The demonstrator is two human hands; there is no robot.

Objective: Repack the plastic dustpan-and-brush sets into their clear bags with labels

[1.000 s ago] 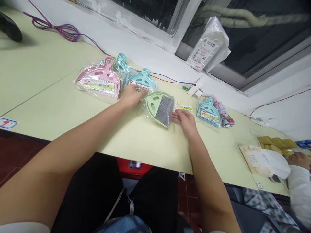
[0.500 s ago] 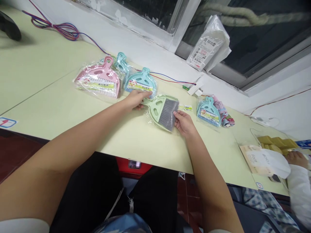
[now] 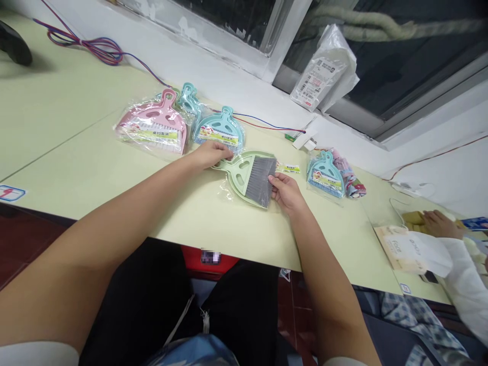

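Observation:
A light green dustpan and brush set [image 3: 243, 175] with grey bristles, in clear plastic wrap, is tilted just over the table in front of me. My left hand [image 3: 211, 154] is closed at its handle end; the fingertips partly hide the handle and wrap there. At the bristle end, my right hand [image 3: 286, 192] grips the edge, thumb on top and fingers beneath. Just behind my left hand lies a wrapped blue dustpan set [image 3: 221, 127] with a printed label. A pink dustpan set [image 3: 156, 124] rests farther left, also wrapped.
Another blue set [image 3: 326, 175] lies at the right beside a patterned cloth bundle [image 3: 351, 178]. A green-and-white label card [image 3: 288, 168] is behind my right hand. Coiled cable [image 3: 101, 50] runs along the wall. A co-worker's hand [image 3: 442, 223] touches yellow objects at the far right.
The green set has shifted slightly left and toward me, its handle now showing below my left fingers. The co-worker's hand has moved left onto the yellow objects.

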